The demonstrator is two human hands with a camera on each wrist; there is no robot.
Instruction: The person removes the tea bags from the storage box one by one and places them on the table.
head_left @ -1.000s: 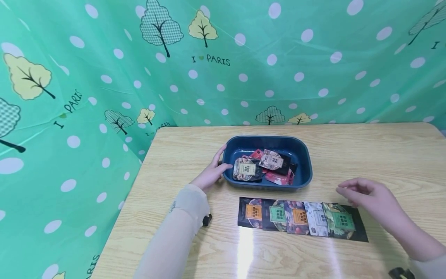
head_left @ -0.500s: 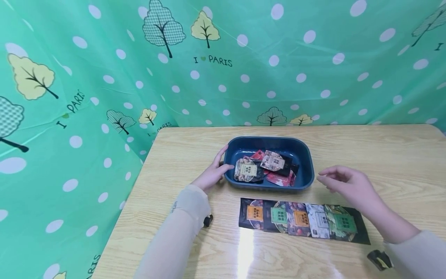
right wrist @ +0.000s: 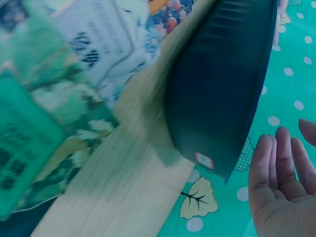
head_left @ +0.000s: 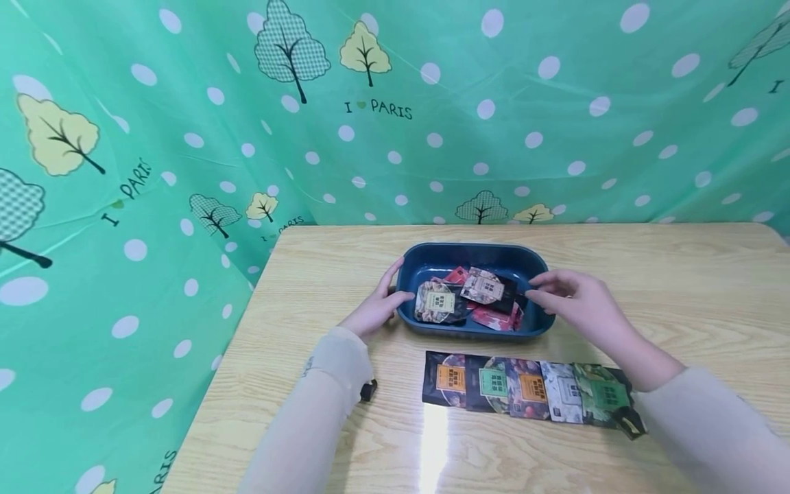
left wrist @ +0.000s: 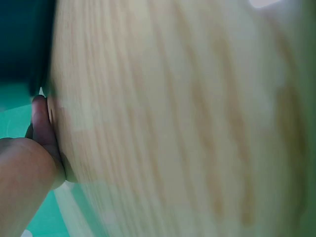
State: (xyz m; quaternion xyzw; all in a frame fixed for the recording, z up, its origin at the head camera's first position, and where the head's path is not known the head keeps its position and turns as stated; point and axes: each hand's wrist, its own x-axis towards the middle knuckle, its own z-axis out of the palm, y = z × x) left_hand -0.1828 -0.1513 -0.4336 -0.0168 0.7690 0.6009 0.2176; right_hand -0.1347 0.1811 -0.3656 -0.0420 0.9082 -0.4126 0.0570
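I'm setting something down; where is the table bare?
Bare table lies right of the blue tub, beyond the right hand; left of the left hand; and in front of the packet row. Crowded: loose packets overlap inside the tub; a narrow strip separates tub and row.

Shows dark navy on the oblong tub (head_left: 494, 255), pinkish red on the lower sachets (head_left: 496, 320) inside, printed brown and black on the upper pouches (head_left: 435, 302). Along the row, gives an orange label (head_left: 450, 377) to the leftmost pouch (head_left: 433, 392), mint to the second (head_left: 493, 381), orange to the third (head_left: 529, 387), bluish white to the fourth (head_left: 562, 392), leafy green to the fifth (head_left: 601, 391). Runs streaky tan grain across the table (head_left: 648, 257); scatters pale dots (head_left: 492, 23), yellow and checked trees (head_left: 292, 55) over the teal cloth backdrop (head_left: 401, 154).
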